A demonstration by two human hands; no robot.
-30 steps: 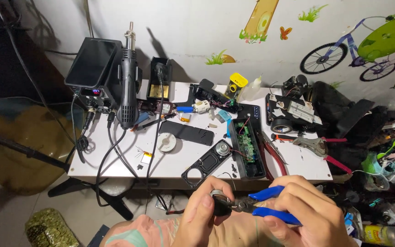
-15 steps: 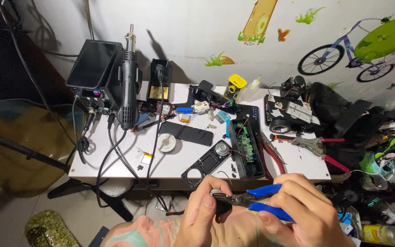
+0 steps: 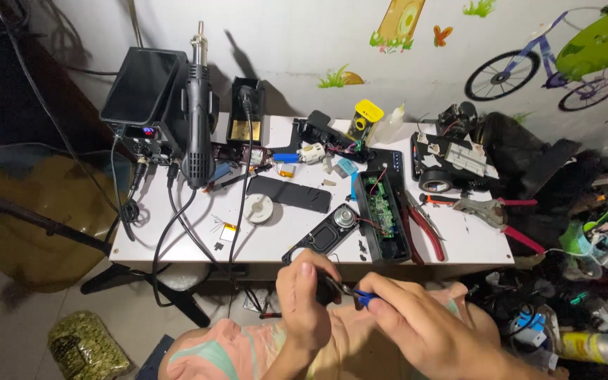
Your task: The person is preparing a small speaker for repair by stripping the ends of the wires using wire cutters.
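My left hand (image 3: 306, 302) is closed around a small dark part, held over my lap just below the table's front edge. My right hand (image 3: 416, 327) grips blue-handled pliers (image 3: 360, 295), whose metal jaws meet the dark part in my left hand. Most of the pliers and the part are hidden by my fingers. On the white table (image 3: 276, 239) right above my hands lie an open black case with a green circuit board (image 3: 381, 207) and a black speaker panel (image 3: 328, 236).
A hot-air rework station (image 3: 160, 105) with its black gun (image 3: 197, 127) stands at the table's back left, cables hanging off the front. Red-handled cutters (image 3: 427, 229), pliers (image 3: 490, 211), a tape roll (image 3: 434, 179) and a solder spool (image 3: 258, 209) lie about. Clutter fills the right side.
The blue pliers handles have sunk deeper into my right hand, so less blue shows. Both hands stay together over my lap, barely shifted.
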